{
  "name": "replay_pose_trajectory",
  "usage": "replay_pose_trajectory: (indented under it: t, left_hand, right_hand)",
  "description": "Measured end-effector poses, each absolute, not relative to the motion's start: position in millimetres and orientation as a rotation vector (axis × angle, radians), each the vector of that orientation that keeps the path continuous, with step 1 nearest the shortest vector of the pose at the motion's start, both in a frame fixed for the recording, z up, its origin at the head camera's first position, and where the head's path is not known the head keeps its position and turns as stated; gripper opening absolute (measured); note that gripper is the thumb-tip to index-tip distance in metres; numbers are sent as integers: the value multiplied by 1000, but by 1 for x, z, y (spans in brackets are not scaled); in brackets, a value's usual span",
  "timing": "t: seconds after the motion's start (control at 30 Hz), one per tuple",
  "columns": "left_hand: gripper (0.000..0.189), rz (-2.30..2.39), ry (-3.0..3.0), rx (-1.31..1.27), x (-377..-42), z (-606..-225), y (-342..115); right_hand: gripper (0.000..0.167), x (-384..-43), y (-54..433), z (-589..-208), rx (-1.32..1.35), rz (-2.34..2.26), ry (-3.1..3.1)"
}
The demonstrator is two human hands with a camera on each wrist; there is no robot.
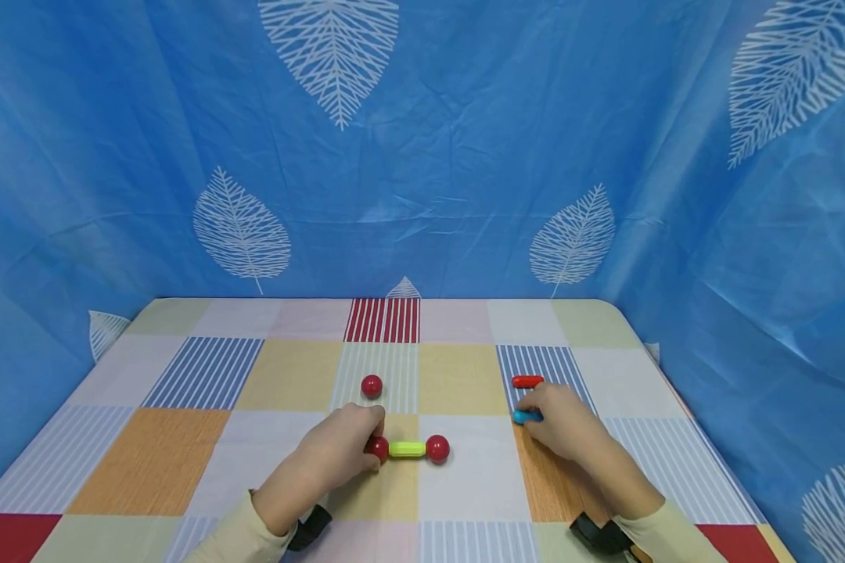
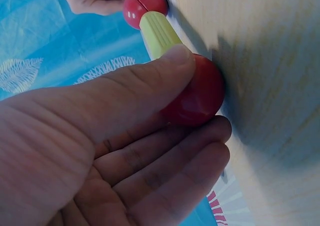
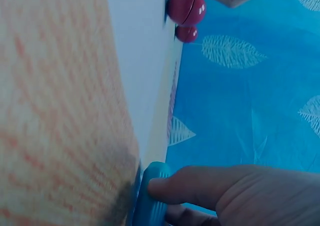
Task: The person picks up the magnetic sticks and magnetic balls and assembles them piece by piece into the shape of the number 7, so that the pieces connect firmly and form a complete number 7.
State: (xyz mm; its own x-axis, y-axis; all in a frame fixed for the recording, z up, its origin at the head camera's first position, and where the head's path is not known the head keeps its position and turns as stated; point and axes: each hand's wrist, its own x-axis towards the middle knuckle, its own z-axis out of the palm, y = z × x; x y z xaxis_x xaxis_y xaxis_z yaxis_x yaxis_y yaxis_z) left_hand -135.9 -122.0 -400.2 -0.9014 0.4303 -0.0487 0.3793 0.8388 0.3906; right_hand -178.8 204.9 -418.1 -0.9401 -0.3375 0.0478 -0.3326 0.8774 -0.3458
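Note:
A yellow-green rod [image 1: 407, 449] lies on the patterned cloth with a red ball [image 1: 437, 449] at its right end. My left hand [image 1: 339, 443] grips the red ball [image 2: 202, 93] at the rod's other end, thumb on top and fingers beneath it in the left wrist view. Further right, my right hand [image 1: 560, 418] pinches a ribbed blue rod [image 3: 151, 198] between thumb and fingers, low over the cloth. Just beyond that hand lies a red rod [image 1: 527, 381]. One loose red ball [image 1: 371, 386] sits beyond my left hand.
The table [image 1: 458, 367] is covered by a patchwork-print cloth. A blue curtain [image 1: 465, 156] with white leaf prints hangs behind the table and along its sides. Each wrist wears a black strap device, one visible at the left wrist [image 1: 311, 528].

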Motion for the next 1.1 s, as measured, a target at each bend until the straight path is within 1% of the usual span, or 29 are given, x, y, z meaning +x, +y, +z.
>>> replay_pose_trajectory:
  t: [0.2, 0.47, 0.63, 0.87, 1.1]
  left_hand:
    - [37, 565, 2880, 634, -136, -401, -122]
    - [37, 558, 2889, 632, -136, -402, -122]
    - [37, 562, 2890, 633, -136, -402, -122]
    - [36, 549, 2880, 602, -136, -402, -122]
    - [36, 547, 2880, 605, -137, -403, -122]
  right_hand:
    - [18, -173, 201, -417, -609, -618, 3014]
    - [16, -166, 191, -416, -609, -651, 2998]
    - [16, -161, 186, -414, -581, -704, 2970]
    - [12, -155, 178, -414, -474, -809, 2891]
    - [13, -149, 175, -417, -549, -836, 2879]
